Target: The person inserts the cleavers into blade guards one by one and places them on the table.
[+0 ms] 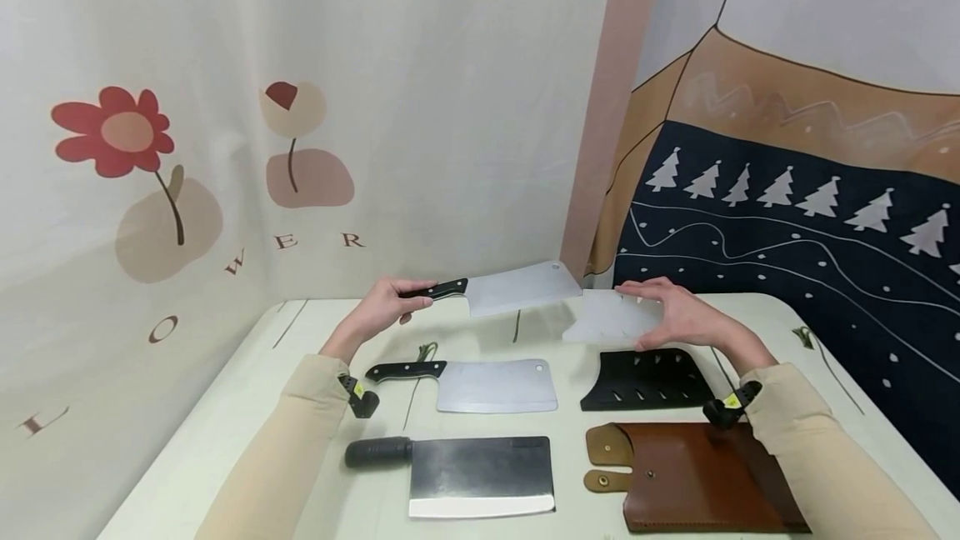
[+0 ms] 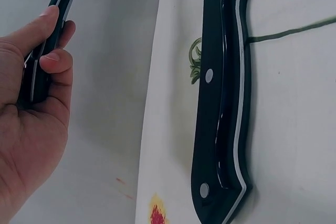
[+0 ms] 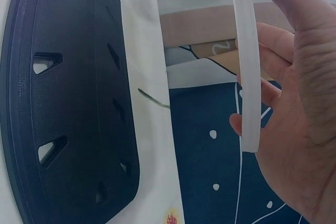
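Note:
My left hand [image 1: 375, 313] grips a cleaver [image 1: 517, 287] by its black riveted handle, raised above the back of the table with the blade pointing right. In the left wrist view, fingers and thumb wrap that handle [image 2: 38, 80]. A whitish translucent blade guard [image 1: 603, 319] is held up by my right hand [image 1: 690, 317], thumb along the near side and fingers on the far side. The blade's front corner comes right up to the guard's left end in the head view. Seen from the right wrist, the guard [image 3: 249, 77] shows as a narrow edge.
Below the raised cleaver lies a similar black-handled cleaver [image 1: 495, 386], and nearer, a larger dark-bladed cleaver [image 1: 480, 477]. On the right rest a black slotted blade guard [image 1: 637, 382] and a brown leather sheath [image 1: 697, 477] with snap straps. Printed curtains hang behind the table [image 1: 247, 407].

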The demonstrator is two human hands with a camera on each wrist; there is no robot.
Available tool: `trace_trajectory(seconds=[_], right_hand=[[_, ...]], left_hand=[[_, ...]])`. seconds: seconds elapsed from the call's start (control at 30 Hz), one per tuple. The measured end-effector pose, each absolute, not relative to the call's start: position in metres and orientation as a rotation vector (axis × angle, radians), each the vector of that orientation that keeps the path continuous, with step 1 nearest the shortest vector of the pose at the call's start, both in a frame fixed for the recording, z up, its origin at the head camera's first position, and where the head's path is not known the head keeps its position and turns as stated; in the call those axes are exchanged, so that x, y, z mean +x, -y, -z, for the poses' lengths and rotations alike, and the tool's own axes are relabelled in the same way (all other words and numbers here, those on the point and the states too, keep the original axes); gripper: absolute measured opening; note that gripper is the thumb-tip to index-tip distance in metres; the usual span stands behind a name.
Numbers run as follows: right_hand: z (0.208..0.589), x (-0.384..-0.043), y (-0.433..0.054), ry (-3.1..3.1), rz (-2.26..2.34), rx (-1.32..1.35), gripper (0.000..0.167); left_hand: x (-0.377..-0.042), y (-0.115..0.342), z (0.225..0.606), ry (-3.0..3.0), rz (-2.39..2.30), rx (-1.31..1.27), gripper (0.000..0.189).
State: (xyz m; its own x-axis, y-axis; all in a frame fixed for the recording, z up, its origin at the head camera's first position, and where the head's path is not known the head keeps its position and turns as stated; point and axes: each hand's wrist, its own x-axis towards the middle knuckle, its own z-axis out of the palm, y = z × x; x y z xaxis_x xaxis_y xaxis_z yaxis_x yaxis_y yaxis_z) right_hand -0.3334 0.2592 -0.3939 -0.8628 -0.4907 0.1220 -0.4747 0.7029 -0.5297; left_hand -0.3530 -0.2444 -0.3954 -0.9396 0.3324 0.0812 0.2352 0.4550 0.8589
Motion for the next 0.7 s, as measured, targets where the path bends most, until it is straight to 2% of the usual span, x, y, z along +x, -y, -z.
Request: trace_trajectory(seconds=[0.7], right_hand=[[0.3957, -0.3336, -0.2580, -2.868, 0.892, -0.754, 0.092]], left_hand=[[-0.3528, 0.2409, 0.3948, -2.612, -1.501, 0.459, 0.046]])
